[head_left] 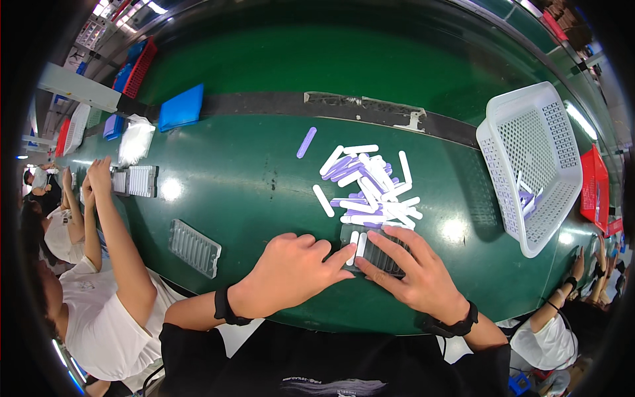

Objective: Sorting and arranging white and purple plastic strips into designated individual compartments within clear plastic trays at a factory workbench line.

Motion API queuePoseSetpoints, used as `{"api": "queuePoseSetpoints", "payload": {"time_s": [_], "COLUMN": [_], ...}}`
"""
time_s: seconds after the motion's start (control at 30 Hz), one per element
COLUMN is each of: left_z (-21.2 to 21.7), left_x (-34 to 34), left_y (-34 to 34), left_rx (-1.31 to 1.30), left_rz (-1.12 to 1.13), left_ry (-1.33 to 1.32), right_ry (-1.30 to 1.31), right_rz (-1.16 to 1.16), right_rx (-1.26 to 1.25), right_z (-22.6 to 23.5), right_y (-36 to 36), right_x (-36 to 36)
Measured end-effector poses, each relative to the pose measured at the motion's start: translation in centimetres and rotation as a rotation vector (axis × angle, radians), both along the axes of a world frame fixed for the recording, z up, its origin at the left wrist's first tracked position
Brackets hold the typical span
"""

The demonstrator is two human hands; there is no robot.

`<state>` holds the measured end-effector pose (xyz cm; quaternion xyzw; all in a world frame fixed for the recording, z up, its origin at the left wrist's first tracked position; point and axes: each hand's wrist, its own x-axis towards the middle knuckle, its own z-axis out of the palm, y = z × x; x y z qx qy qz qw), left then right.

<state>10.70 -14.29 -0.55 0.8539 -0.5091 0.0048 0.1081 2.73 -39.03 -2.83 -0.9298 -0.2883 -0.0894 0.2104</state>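
A dark ribbed tray (387,259) lies on the green table (251,185) near its front edge, with two white sticks (357,245) slotted in at its left end. My left hand (294,271) rests beside the tray, its index finger touching the tray's left edge. My right hand (417,274) lies spread over the tray's right part, fingers apart. Just behind the tray is a loose pile of white and purple sticks (370,188). One purple stick (306,142) lies apart, farther back.
A white perforated basket (529,165) with a few sticks stands at the right, a red basket (595,188) beyond it. An empty clear ribbed tray (194,248) lies at the left. A person's arms (112,225) reach toward filled trays (135,180). A blue lid (180,108) sits behind.
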Motion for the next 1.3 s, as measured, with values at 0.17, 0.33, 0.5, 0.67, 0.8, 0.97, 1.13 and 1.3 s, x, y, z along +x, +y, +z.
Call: {"api": "queuePoseSetpoints", "payload": {"time_s": [0.17,0.33,0.5,0.67,0.8,0.97,1.13,1.3], "left_z": [0.4,-0.3,-0.5,-2.3,-0.1,0.2,-0.1,0.0], "left_x": [3.9,8.1,8.7,8.3,7.0,6.2,6.0,5.8], "left_y": [-0.5,1.1,1.4,1.1,1.4,1.5,1.4,1.4], "left_rx": [-0.15,-0.157,-0.066,-0.437,-0.412,-0.457,-0.49,-0.486], "left_rz": [0.045,0.2,0.238,0.064,-0.077,-0.162,-0.177,-0.168], "left_ry": [0.186,0.267,0.495,0.074,-0.255,-0.385,-0.413,-0.361], "right_ry": [0.089,0.139,0.338,0.371,0.531,0.58,0.814,0.94], "right_rz": [-0.054,-0.352,-0.268,-0.243,-0.335,-0.495,-0.48,-0.443], "right_rx": [0.207,0.178,0.157,0.152,0.453,0.61,1.206,1.348], "right_z": [1.1,2.1,2.3,1.9,1.4,1.0,0.8,0.8], "right_y": [-0.7,-3.2,-2.5,-1.6,-2.2,-2.5,-2.7,-2.8], "right_x": [1.4,3.6,4.0,3.6,3.6,3.7,3.0,2.9]}}
